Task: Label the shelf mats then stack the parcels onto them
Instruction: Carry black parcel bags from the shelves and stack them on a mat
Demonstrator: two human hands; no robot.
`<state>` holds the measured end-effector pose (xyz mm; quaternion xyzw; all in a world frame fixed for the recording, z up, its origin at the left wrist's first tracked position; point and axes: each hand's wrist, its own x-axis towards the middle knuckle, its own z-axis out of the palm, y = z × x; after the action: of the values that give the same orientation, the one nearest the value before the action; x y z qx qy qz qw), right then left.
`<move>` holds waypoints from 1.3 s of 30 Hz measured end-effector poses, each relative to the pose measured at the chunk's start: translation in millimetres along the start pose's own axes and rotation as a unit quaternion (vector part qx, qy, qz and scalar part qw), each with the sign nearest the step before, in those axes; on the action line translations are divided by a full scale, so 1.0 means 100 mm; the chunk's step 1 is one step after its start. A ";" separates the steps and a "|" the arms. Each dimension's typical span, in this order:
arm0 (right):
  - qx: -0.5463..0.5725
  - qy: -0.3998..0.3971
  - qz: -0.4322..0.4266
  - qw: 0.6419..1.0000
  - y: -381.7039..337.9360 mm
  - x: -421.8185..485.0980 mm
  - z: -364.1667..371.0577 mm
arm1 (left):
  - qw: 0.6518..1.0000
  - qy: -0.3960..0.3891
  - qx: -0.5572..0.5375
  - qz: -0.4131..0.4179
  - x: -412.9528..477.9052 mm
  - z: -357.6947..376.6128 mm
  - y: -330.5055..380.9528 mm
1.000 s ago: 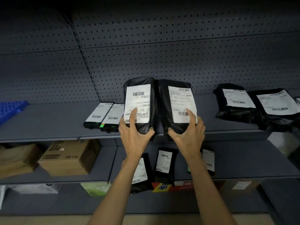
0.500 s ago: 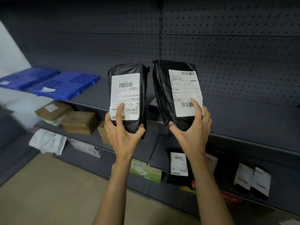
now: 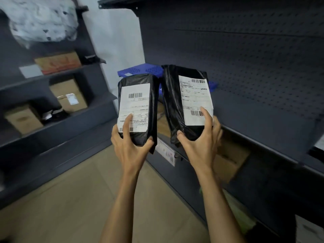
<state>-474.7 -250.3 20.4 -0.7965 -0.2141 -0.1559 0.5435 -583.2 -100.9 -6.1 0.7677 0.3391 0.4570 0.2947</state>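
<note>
Head view: the left hand (image 3: 130,146) grips the lower end of a black plastic parcel (image 3: 138,109), with its forefinger laid up the white shipping label and its thumb at the parcel's right edge. The right hand (image 3: 199,142) grips a second black parcel (image 3: 185,104) the same way, forefinger on the lower barcode. Both parcels are upright in the air, side by side and just apart. Behind them, blue shelf mats (image 3: 140,71) lie on the dark pegboard shelving (image 3: 254,67). Cardboard boxes (image 3: 71,99) sit on the shelves to the left, above a beige floor (image 3: 70,199).
</note>
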 end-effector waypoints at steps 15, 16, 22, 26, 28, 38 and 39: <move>0.036 -0.049 0.006 0.998 -0.18 0.97 2.14 | 0.997 0.023 0.013 -0.072 1.65 0.28 -1.30; 0.040 -0.050 0.005 0.998 -0.17 1.11 2.28 | 0.997 0.027 0.011 -0.077 1.83 0.36 -1.34; 0.073 -0.050 0.009 0.996 -0.18 2.20 3.06 | 0.997 0.037 0.016 -0.068 3.02 0.90 -1.43; 0.085 -0.051 0.018 0.995 -0.12 2.72 3.50 | 0.997 0.026 0.020 -0.071 3.58 1.27 -1.49; 0.087 -0.061 0.031 0.994 -0.07 2.91 3.67 | 0.997 0.016 0.024 -0.074 3.76 1.43 -1.54; 0.041 -0.041 0.055 0.997 0.05 3.76 4.56 | 0.999 -0.008 -0.004 -0.047 5.01 2.03 -1.87; 0.032 -0.038 0.059 0.997 0.06 3.83 4.67 | 0.999 -0.015 -0.006 -0.045 5.16 2.08 -1.91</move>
<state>-134.8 248.6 31.2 -0.7955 -0.1917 -0.0866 0.5682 -261.9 391.3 22.1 0.7567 0.3657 0.4336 0.3251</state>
